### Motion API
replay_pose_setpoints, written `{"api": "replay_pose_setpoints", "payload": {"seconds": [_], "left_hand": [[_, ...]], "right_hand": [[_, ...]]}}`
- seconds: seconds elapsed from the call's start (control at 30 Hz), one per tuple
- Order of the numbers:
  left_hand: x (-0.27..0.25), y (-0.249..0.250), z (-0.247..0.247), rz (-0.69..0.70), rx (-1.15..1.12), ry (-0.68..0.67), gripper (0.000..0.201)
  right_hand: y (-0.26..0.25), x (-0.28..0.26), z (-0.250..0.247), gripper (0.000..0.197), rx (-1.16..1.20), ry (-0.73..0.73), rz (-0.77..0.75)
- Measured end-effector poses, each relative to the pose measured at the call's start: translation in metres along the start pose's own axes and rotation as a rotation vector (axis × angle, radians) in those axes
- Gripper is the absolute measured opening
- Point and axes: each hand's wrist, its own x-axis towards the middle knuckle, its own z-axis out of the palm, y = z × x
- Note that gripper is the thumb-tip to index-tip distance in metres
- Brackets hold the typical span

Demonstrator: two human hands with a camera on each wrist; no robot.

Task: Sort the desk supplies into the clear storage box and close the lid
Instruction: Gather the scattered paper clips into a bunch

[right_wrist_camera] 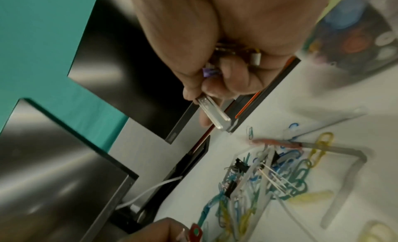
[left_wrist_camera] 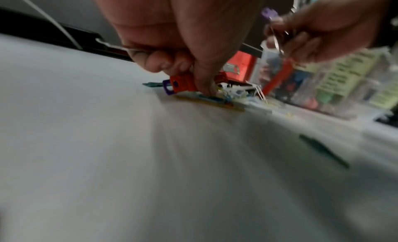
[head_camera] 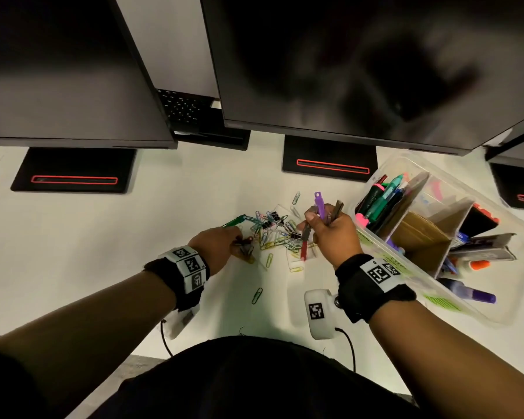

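Observation:
My left hand (head_camera: 241,241) reaches into the left edge of a pile of coloured paper clips and black binder clips (head_camera: 276,231) on the white desk. Its fingertips (left_wrist_camera: 202,87) pinch a small red-orange piece with a purple part (left_wrist_camera: 181,83). My right hand (head_camera: 315,220) hovers over the pile's right side and grips a bunch of slim tools: a purple one (head_camera: 319,204), a grey one (head_camera: 338,207) and a red one (head_camera: 304,246) hanging down. The clear storage box (head_camera: 496,309) stands open at the right, with cardboard dividers, markers and glue inside. No lid is in sight.
A green pen (head_camera: 235,220) lies at the pile's far left. A loose green clip (head_camera: 257,294) lies nearer me. Two dark monitors on black stands (head_camera: 73,170) overhang the back of the desk. A small clear case (right_wrist_camera: 344,153) lies by the clips.

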Motion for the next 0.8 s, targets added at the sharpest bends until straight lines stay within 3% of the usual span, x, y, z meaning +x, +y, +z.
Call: {"api": "replay_pose_setpoints", "payload": {"seconds": [0.1, 0.23, 0.37, 0.5, 0.6, 0.8], "left_hand": [[0.001, 0.004, -0.007, 0.015, -0.069, 0.055, 0.028], [-0.001, 0.012, -0.014, 0.056, -0.178, 0.18, 0.024], [0.0, 0.016, -0.018, -0.074, -0.576, 0.12, 0.013], [-0.006, 0.014, -0.02, -0.275, -1.166, 0.036, 0.025], [-0.009, 0.013, -0.022, -0.335, -1.297, -0.026, 0.029], [-0.009, 0.003, -0.025, -0.437, -1.463, -0.063, 0.026]], "right_hand": [[0.002, -0.004, -0.001, 0.008, -0.043, -0.036, 0.002], [0.016, -0.006, -0.005, 0.006, -0.351, -0.045, -0.044], [0.026, -0.006, -0.008, 0.019, -0.418, -0.025, -0.026], [0.03, -0.005, -0.009, 0.022, -0.484, 0.011, -0.027], [0.032, -0.002, -0.009, 0.022, -0.625, 0.022, 0.025], [0.038, 0.005, 0.002, 0.029, -0.871, -0.134, 0.06]]}}
